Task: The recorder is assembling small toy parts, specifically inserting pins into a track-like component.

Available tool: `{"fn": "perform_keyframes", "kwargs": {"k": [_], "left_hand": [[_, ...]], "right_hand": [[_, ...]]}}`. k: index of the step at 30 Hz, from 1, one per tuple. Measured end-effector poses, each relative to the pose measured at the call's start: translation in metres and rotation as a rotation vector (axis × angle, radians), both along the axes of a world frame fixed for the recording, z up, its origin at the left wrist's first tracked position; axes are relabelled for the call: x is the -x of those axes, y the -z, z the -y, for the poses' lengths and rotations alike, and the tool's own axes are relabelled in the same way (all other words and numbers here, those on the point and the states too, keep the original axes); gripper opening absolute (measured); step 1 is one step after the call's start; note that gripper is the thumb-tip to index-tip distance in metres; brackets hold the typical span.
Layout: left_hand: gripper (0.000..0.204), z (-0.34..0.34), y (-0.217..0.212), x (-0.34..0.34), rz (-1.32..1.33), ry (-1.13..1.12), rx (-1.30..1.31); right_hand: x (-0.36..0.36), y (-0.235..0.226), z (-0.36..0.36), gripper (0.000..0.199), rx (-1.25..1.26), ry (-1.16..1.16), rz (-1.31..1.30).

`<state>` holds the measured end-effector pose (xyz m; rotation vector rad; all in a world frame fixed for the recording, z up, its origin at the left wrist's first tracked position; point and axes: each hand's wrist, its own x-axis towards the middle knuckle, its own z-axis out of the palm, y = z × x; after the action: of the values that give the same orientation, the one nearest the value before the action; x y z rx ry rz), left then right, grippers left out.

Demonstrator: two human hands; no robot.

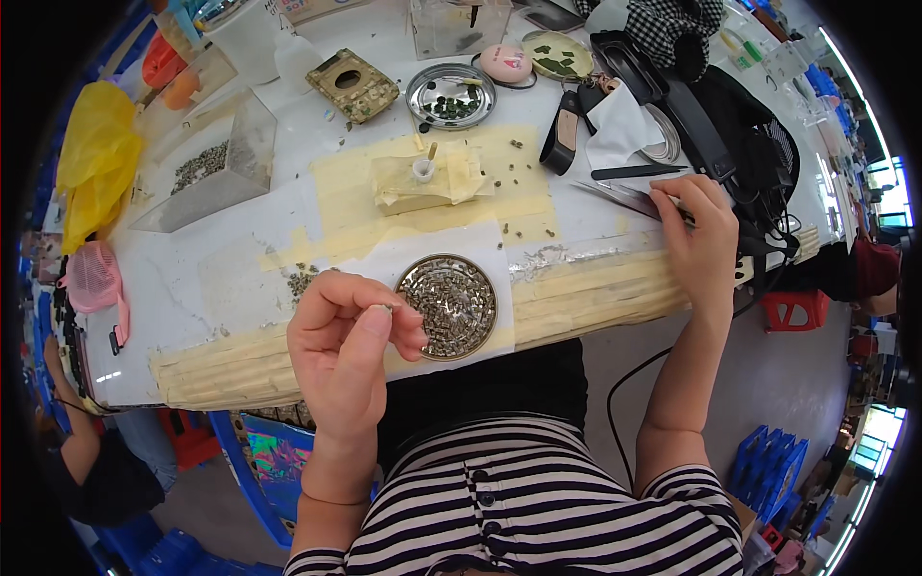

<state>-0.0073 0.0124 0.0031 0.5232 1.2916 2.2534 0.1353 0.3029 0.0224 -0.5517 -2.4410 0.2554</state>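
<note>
- Just right of left hand, touching: round dish of small metal parts; one tiny part pinched in fingertips.
- Right hand farther off, closed on thin tool, long axis left-right.

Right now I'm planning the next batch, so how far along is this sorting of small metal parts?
Done: hard to tell; green pieces lie in the far metal dish. In hand: the left hand pinches one small metal part over the round tray; the right hand holds a thin tool. Left: the tray is full, with more in the clear bin.

bright, even overhead light, soft shadows, glare on the round metal dish, fisheye bending and black corners.
</note>
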Motion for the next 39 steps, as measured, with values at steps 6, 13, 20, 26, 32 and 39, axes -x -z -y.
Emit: {"fn": "perform_keyframes", "kwargs": {"k": [6, 13, 20, 26, 32, 39], "left_hand": [[0.005, 0.006, -0.001, 0.002, 0.066, -0.016, 0.03], [0.006, 0.006, -0.001, 0.004, 0.157, 0.008, -0.007], [0.007, 0.001, 0.002, 0.002, 0.134, 0.03, -0.057], [0.004, -0.002, 0.0, -0.01, -0.093, -0.119, 0.048], [0.008, -0.001, 0.003, -0.014, -0.16, -0.134, 0.028], [0.007, -0.001, 0.005, -0.013, -0.176, -0.104, 0.015]], "right_hand": [[-0.004, -0.001, -0.006, 0.008, 0.148, -0.058, 0.138], [-0.011, 0.003, -0.007, 0.006, 0.073, -0.079, 0.089], [0.007, -0.007, 0.067, 0.009, 0.271, -0.292, -0.279], [0.04, -0.013, 0.136, 0.039, 0.496, -0.624, -0.145], [0.047, -0.003, 0.145, 0.058, 0.468, -0.658, -0.02], [0.05, 0.006, 0.145, 0.062, 0.52, -0.686, -0.062]]}}
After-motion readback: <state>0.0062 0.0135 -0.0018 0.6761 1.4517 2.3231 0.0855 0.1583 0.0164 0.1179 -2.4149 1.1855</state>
